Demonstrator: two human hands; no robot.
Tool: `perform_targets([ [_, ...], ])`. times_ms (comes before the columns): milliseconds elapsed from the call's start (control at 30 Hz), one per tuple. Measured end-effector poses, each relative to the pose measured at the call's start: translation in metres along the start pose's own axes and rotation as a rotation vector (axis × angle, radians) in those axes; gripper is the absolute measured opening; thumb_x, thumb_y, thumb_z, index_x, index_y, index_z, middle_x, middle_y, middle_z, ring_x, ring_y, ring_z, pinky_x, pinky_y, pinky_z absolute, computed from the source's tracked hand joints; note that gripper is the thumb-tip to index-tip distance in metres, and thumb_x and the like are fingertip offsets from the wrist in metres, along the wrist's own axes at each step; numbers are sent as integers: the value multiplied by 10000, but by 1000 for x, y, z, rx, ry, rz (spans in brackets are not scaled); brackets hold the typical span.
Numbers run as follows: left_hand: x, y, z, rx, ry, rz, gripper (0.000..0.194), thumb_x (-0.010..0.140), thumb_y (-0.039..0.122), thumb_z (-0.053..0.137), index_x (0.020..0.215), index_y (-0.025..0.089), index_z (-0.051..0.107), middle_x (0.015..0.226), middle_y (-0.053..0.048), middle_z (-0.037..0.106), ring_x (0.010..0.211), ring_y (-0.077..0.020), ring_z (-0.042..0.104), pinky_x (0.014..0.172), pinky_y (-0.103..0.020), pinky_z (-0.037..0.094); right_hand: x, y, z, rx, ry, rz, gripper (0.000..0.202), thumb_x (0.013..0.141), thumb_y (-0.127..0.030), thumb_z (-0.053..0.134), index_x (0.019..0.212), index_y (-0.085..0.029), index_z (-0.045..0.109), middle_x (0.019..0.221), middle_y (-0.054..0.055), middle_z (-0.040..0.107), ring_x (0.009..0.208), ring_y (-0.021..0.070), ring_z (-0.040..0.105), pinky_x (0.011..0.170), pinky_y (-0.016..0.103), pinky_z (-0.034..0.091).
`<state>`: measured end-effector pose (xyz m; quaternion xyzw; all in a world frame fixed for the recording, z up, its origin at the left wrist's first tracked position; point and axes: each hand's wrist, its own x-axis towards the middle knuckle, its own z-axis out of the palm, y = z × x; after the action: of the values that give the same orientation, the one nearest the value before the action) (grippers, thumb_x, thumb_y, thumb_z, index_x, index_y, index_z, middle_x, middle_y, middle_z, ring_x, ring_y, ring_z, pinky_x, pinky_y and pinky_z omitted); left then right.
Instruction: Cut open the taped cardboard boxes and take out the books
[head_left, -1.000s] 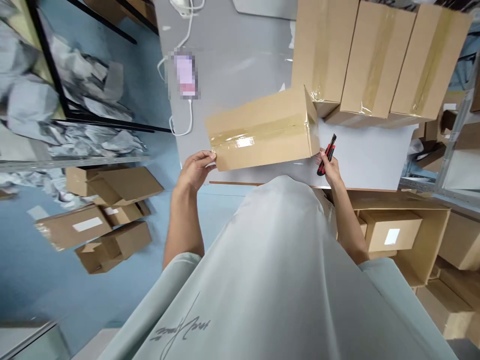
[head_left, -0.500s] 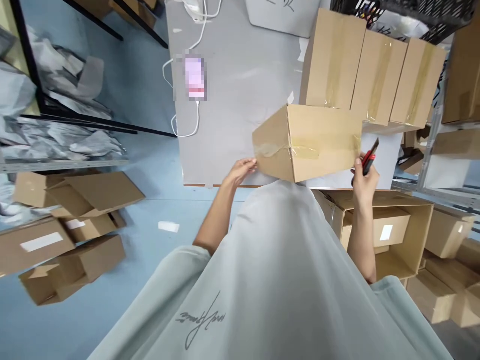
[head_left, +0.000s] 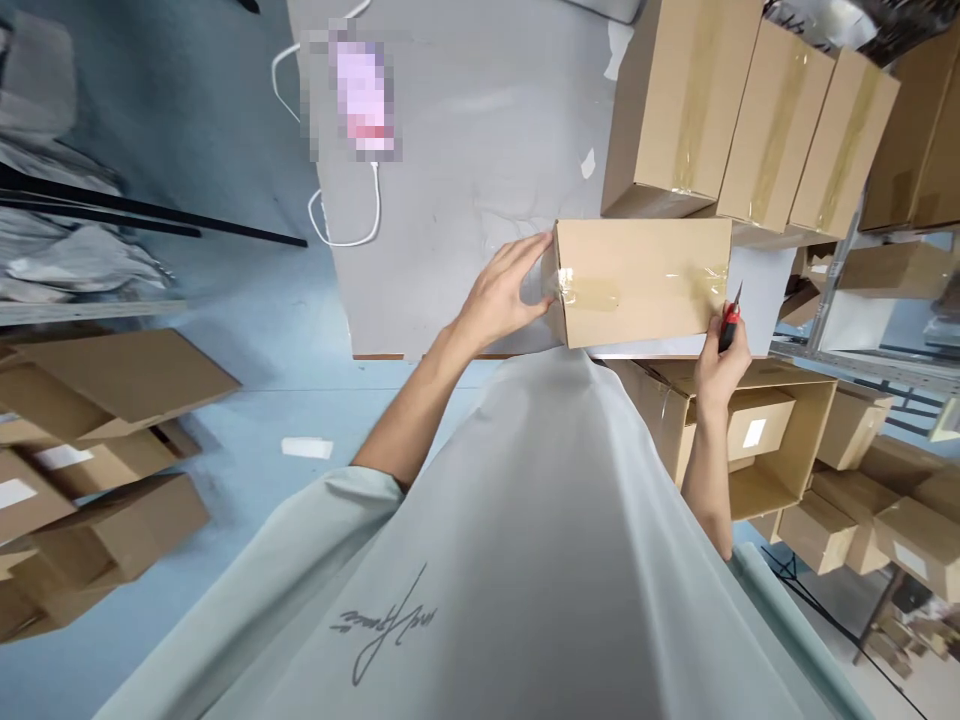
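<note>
A taped cardboard box (head_left: 645,285) lies at the table's near edge, right in front of my body. Clear tape runs over its left and right ends. At its left end, my left hand (head_left: 504,290) grips the box with the thumb near the lower corner and the fingers at the upper one. My right hand (head_left: 721,362) is closed around a red and black utility knife (head_left: 729,325), its blade pointing up and away from me. The right fingertips are beside the box's lower right corner; whether they touch it I cannot tell.
Three taped cardboard boxes (head_left: 776,130) stand in a row behind at the right. A blurred-out phone (head_left: 365,95) with a white cable lies on the grey table (head_left: 450,130). Below the edge at right is an open carton (head_left: 814,430). More cartons (head_left: 142,385) sit on the left.
The cardboard box has turned so its long side runs nearly level with the table edge. My left hand has moved up and taken its left end. My right hand still holds the knife.
</note>
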<state>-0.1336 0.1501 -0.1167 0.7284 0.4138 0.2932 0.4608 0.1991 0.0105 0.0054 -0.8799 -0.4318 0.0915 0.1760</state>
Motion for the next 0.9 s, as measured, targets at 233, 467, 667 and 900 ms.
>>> perform_targets([
  [233,27,-7,1,-41,-71,90,1098,913,495,890,1833,330,315,1842,-111,472,1729,-409,412,1421,-587,381,4,6,1,-72,25,-17,628,1148,-521,403,1537,-132,706,1415,232,790,1369,384,752,1170,566,597],
  [467,34,-9,-19,-67,-131,103,985,896,492,907,1763,321,472,1752,-108,590,1649,-426,519,1397,-608,423,0,10,7,-13,45,-36,679,1158,-530,361,1607,-119,662,1553,244,726,1523,368,671,1238,571,567],
  [667,31,0,-14,10,-102,132,1002,893,511,894,1761,261,459,1750,-149,580,1648,-446,514,1400,-605,417,-1,6,9,-6,40,11,638,1149,-496,393,1611,-138,651,1548,236,729,1510,374,672,1252,594,544],
  [900,19,8,-6,32,-111,113,1012,928,466,841,1792,208,382,1823,-199,471,1680,-465,465,1405,-616,397,-14,-17,-20,-278,112,-14,558,1161,-488,433,1537,-171,698,1428,236,705,1350,394,734,1148,614,587],
])
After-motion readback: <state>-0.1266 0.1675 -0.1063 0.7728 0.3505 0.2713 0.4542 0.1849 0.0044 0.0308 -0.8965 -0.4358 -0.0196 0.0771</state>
